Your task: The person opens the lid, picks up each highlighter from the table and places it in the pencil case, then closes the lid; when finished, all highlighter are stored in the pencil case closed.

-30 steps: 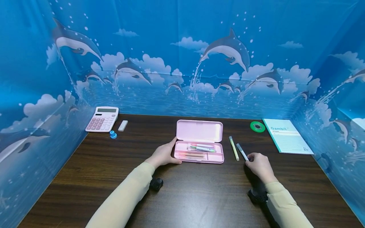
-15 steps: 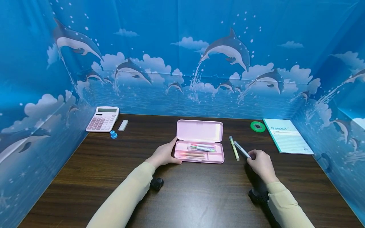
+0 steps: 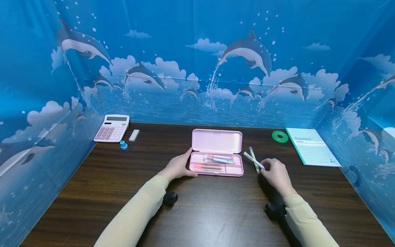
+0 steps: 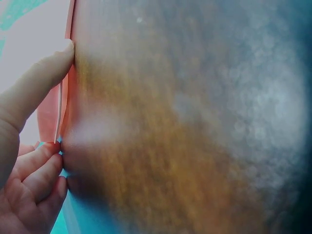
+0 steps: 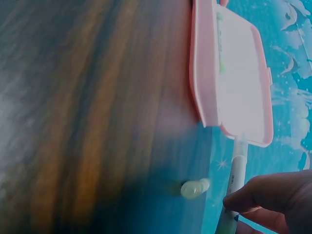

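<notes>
A pink pencil case (image 3: 217,141) lies open on the table, lid tipped back, with several pens and slim sticks in its tray. My left hand (image 3: 176,167) holds its left end, thumb at the front edge and fingers towards the back; the left wrist view shows the thumb (image 4: 46,73) against the pink rim. Right of the case, my right hand (image 3: 277,175) pinches a white marker pen (image 3: 250,157) near one end, its clear-capped end (image 5: 240,146) pointing towards the case. Beneath it lies a pale yellow-green pen (image 3: 251,151), partly crossed by the marker.
Back left are a pink-and-white calculator (image 3: 112,128), a white eraser (image 3: 134,135) and a small blue object (image 3: 123,145). A green ring-shaped roll (image 3: 279,136) and a notepad (image 3: 313,147) lie back right. A dolphin-print curtain (image 3: 197,68) encloses the table's back and sides.
My right hand has lifted the white marker pen and swung its far end left, over the yellow-green pen and towards the case. The left hand and pencil case stay put.
</notes>
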A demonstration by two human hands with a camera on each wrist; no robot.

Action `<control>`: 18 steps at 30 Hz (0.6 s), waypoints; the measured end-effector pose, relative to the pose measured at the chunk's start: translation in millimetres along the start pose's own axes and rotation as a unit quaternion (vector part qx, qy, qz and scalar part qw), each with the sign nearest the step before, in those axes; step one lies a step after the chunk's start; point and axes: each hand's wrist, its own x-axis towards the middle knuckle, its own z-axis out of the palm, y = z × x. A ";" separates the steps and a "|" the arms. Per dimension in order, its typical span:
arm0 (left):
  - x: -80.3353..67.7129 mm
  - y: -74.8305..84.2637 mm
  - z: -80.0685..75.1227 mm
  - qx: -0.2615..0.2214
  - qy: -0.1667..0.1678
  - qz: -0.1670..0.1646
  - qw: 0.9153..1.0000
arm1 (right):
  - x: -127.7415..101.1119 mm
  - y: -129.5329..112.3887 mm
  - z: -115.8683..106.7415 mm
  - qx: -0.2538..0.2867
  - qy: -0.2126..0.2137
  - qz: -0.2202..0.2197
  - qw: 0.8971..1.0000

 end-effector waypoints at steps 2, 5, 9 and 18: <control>0.1 -0.4 0.7 -0.001 0.001 0.002 1.000 | 1.4 -3.5 1.6 0.000 0.000 -0.005 1.000; 0.3 -0.9 1.0 -0.002 0.001 0.004 1.000 | 3.5 -9.4 3.8 -0.004 -0.004 -0.010 1.000; 0.6 -1.2 0.9 -0.001 0.000 0.003 1.000 | 6.1 -17.7 8.0 -0.008 -0.012 -0.025 1.000; 1.1 -0.9 0.7 -0.001 -0.003 -0.002 1.000 | 10.0 -44.4 24.8 0.009 -0.029 -0.065 0.997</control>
